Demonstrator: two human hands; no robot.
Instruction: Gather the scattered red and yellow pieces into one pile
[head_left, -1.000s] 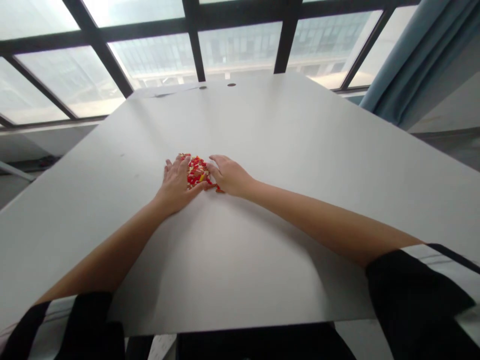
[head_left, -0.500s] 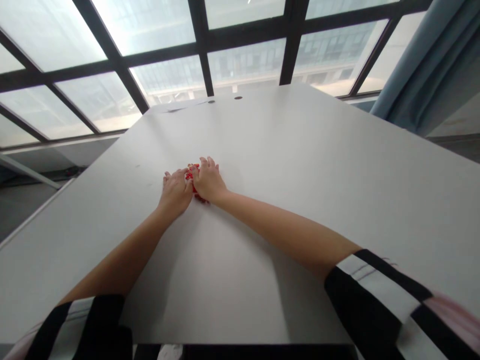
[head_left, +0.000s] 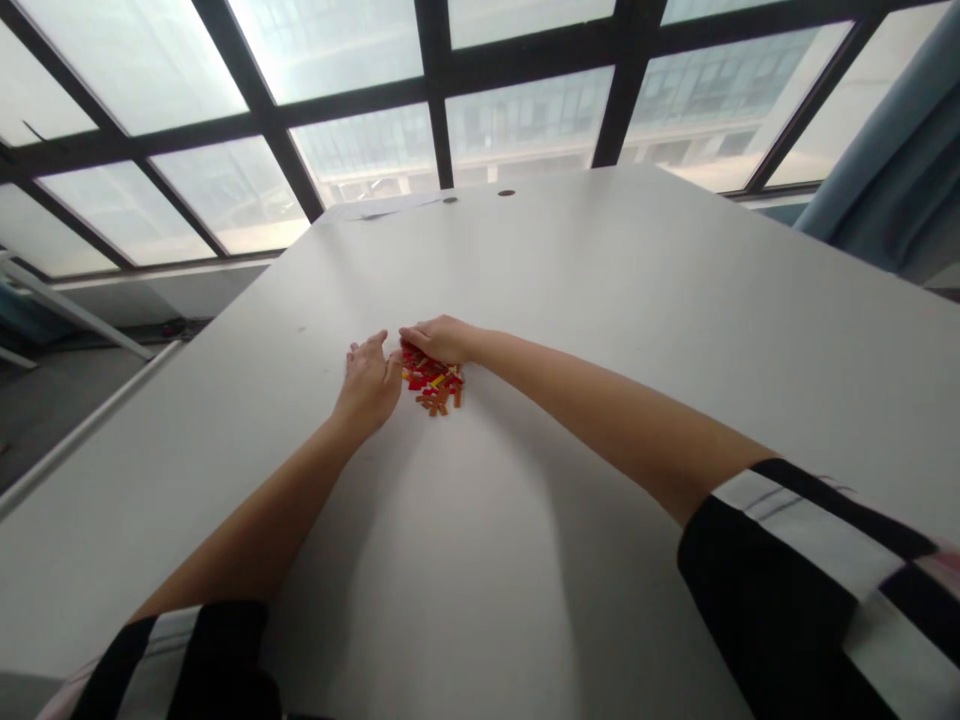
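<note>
A small heap of flat little pieces [head_left: 437, 383], mostly red and orange with a few yellow, lies on the white table [head_left: 487, 560]. Several orange strips are spread at its near side. Close by on the left is my left hand [head_left: 370, 385], fingers apart and thumb at the heap's edge. My right hand [head_left: 444, 340] lies over the heap's far side, fingers stretched to the left and touching the red pieces. Its palm hides part of the heap. What the pieces are made of is too small to tell.
Beyond the table stand large windows [head_left: 525, 120] with dark frames. A blue curtain [head_left: 892, 170] hangs at the far right. Two dark round spots, one of them a hole [head_left: 506, 193], mark the table's far end. White metal rails [head_left: 82, 310] are at the left.
My right hand has turned and shifted to the heap's far side, uncovering more of the pieces. My left hand has drawn slightly apart from it. The camera view has swung left.
</note>
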